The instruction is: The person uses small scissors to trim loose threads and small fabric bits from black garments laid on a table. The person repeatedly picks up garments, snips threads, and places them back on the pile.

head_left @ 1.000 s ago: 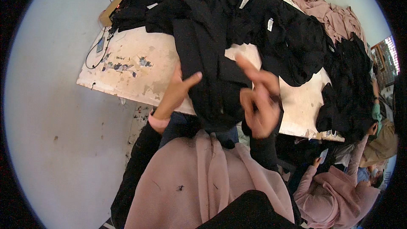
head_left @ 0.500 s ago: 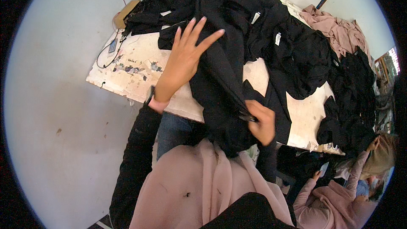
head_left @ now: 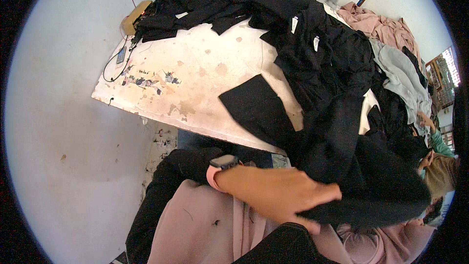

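Note:
My left hand (head_left: 288, 195), with a pink-banded watch (head_left: 224, 162) on its wrist, reaches across my front to the right. Its fingers and thumb close on the edge of a black garment (head_left: 371, 181), blurred in places. The garment hangs over the table's near right edge and stretches off to the right. A dark squared-off piece (head_left: 259, 107) of black cloth lies flat on the table beside it. My right hand does not show; the black cloth may cover it.
Heaped black garments (head_left: 205, 5) with white labels cover the far side of the pale, stained table (head_left: 195, 83). Pink cloth (head_left: 381, 24) and grey cloth (head_left: 400, 68) lie at the right. A power box (head_left: 136, 17) with cables sits far left. Another person's hand (head_left: 426, 121) shows at the right.
My left hand has swung from over the cloth down and to the right, and now grips it. The black garment has shifted right, uncovering the table. My right hand has gone from view.

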A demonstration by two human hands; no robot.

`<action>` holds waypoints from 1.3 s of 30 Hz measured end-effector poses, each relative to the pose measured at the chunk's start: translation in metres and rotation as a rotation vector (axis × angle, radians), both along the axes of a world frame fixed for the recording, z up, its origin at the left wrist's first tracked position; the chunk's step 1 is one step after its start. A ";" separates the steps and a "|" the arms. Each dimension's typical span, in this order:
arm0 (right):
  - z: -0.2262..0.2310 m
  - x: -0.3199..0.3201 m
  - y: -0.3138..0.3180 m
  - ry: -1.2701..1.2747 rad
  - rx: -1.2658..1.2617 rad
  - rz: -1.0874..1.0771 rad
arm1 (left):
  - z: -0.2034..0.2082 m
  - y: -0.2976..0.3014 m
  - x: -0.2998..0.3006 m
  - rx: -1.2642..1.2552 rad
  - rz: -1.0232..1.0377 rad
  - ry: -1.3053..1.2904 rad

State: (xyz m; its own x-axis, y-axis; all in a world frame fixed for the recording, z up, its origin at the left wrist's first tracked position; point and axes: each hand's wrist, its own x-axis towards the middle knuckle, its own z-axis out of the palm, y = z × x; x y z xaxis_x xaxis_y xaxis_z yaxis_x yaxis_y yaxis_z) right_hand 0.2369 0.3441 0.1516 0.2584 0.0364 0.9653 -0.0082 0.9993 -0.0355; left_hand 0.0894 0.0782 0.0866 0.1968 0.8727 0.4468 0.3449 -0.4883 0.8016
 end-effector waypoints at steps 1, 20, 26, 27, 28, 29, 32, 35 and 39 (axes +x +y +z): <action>0.011 -0.014 0.008 -0.028 -0.013 -0.004 | 0.001 0.003 -0.007 -0.012 0.089 0.018; -0.071 -0.160 -0.003 -1.115 -0.840 1.261 | -0.131 -0.210 -0.143 -0.934 1.459 0.150; -0.154 -0.128 -0.023 -1.166 -0.557 0.536 | -0.150 -0.181 -0.147 -0.573 1.613 0.571; -0.170 -0.125 -0.030 -1.224 -0.516 0.381 | -0.150 -0.172 -0.151 -0.634 1.611 0.504; -0.184 -0.122 -0.035 -1.267 -0.476 0.214 | -0.148 -0.161 -0.155 -0.634 1.613 0.459; -0.196 -0.122 -0.036 -1.405 -0.662 0.196 | -0.145 -0.152 -0.157 -0.680 1.620 0.395; -0.200 -0.108 -0.008 -1.447 -0.812 0.329 | -0.127 -0.124 -0.155 -0.292 1.307 -0.302; -0.164 -0.076 0.038 -0.841 -0.640 0.095 | -0.095 -0.106 -0.136 -0.059 1.261 -0.211; -0.090 -0.014 0.057 -0.241 -0.336 -0.012 | -0.050 -0.080 -0.100 0.246 0.986 0.351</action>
State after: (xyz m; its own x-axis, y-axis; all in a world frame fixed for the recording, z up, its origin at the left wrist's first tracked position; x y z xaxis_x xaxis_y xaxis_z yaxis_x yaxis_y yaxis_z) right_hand 0.2228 0.4007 0.0618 0.0285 0.3579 0.9333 0.0515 0.9319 -0.3589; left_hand -0.0105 -0.0022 0.0363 -0.3936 0.6105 0.6872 0.8668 -0.0025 0.4987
